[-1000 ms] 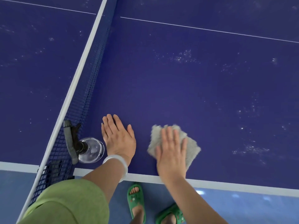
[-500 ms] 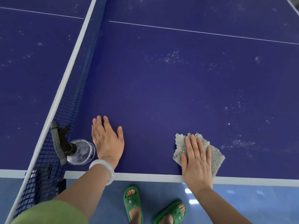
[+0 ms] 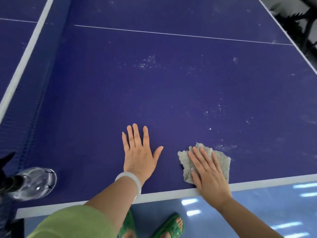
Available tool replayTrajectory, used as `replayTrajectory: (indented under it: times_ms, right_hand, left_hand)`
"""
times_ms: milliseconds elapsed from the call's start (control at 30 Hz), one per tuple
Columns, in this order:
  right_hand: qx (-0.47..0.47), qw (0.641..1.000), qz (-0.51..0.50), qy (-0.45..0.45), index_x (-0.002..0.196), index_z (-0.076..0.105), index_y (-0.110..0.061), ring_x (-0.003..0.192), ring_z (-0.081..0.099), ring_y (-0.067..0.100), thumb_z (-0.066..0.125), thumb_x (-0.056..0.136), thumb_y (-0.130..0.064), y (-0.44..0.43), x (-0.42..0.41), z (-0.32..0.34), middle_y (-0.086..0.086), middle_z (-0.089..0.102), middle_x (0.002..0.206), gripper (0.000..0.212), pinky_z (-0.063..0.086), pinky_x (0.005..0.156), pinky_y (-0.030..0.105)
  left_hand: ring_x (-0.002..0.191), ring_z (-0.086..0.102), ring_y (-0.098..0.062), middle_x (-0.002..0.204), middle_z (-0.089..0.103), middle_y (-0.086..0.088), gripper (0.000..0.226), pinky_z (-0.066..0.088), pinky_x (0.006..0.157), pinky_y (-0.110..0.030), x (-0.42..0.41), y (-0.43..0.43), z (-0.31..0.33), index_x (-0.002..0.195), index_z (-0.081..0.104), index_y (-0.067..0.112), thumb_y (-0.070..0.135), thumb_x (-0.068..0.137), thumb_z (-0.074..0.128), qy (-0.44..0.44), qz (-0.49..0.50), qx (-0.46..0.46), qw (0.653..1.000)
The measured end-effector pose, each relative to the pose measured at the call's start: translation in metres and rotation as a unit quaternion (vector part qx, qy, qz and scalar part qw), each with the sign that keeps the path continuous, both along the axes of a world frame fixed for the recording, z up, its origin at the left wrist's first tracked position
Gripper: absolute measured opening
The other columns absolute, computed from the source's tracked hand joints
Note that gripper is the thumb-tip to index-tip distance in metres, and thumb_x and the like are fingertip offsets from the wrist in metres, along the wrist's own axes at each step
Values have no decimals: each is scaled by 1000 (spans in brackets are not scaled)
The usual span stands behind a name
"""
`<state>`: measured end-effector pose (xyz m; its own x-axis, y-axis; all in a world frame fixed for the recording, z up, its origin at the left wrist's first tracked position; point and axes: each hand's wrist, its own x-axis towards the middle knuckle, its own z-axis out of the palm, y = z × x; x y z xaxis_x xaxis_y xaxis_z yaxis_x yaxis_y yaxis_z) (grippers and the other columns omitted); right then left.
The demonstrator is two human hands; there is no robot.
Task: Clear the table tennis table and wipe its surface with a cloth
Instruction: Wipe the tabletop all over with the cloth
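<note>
A grey fluffy cloth [image 3: 221, 162] lies on the dark blue table tennis table [image 3: 171, 93], close to its white near edge. My right hand [image 3: 208, 176] presses flat on the cloth with straight fingers. My left hand [image 3: 139, 155] rests flat on the bare table surface to the left of the cloth, fingers spread, a white bangle on the wrist. White dusty specks [image 3: 145, 63] mark the table further out and to the right.
A clear spray bottle [image 3: 33, 183] with a black trigger head stands at the near left beside the net [image 3: 34, 107]. The table's far right edge [image 3: 291, 36] runs diagonally. Below the near edge are a blue floor and green sandals [image 3: 171, 225].
The view has shifted right along the table, so the bottle and net now sit further left. My left hand has moved away from the bottle, and my right hand still presses the cloth near the edge.
</note>
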<state>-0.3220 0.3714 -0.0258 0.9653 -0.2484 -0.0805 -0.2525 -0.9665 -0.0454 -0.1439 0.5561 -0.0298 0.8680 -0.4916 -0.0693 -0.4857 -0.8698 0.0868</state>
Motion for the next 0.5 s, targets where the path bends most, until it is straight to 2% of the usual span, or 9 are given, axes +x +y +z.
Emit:
replayTrajectory:
  times_ms: [67,133,200,267,333,400,433,467,500]
  right_hand:
    - [33,982,-183,-12,157,17,-27,152,3,10,18,99,-44,-22,-13,2,-12,10,164,60,9,123,48]
    - [44,932,-358,-35,157,13,-27,152,0,11,12,96,-48,-19,-14,1,-9,9,165,65,2,123,47]
    - [37,909,-412,-46,157,10,-24,153,-1,15,10,95,-47,3,3,1,-6,7,166,66,0,123,49]
    - [37,945,-322,-48,158,12,-23,153,0,17,15,96,-44,31,24,2,-5,8,165,66,2,123,50]
    - [34,992,-118,-25,158,12,-23,153,1,17,22,99,-41,49,36,-1,-6,7,166,63,7,122,51]
    - [18,997,74,-12,159,12,-22,153,4,18,28,102,-41,34,34,-1,-6,6,166,62,10,120,49]
    - [11,993,121,-3,159,13,-23,153,6,17,30,102,-40,16,31,0,-8,6,166,62,10,121,48]
    - [1,992,124,-2,158,15,-25,153,6,15,31,101,-40,-5,26,-1,-10,6,166,61,10,121,47]
    - [5,997,74,-1,157,18,-27,152,5,12,30,100,-39,-26,20,0,-14,6,165,60,12,121,47]
  left_hand:
    - [149,0,-43,160,7,-27,85,4,120,-57,0,-1,0,156,9,10,67,93,0,3,0,5,1000]
    - [149,3,-44,159,10,-28,84,7,119,-58,-1,-2,1,156,12,9,65,94,2,8,0,4,1000]
    - [148,5,-44,159,12,-28,82,9,119,-58,-2,-3,3,156,14,9,63,95,4,13,0,6,1000]
    - [148,7,-44,158,15,-28,81,10,119,-57,-2,-3,4,155,18,9,62,95,7,13,2,7,1000]
    - [149,8,-43,158,15,-28,81,10,120,-57,-2,-4,5,155,19,9,61,94,8,15,4,9,1000]
    - [149,5,-42,159,13,-27,81,9,120,-56,-2,-4,5,156,17,9,60,94,6,18,4,14,1000]
    - [149,5,-41,159,12,-27,80,9,120,-56,-2,-4,5,156,17,9,60,94,6,18,4,16,1000]
    - [149,5,-42,159,13,-27,80,9,120,-56,-1,-4,5,155,18,9,60,94,6,17,4,16,1000]
    - [149,7,-42,159,15,-27,80,11,120,-57,-1,-4,4,155,19,8,59,95,7,14,3,15,1000]
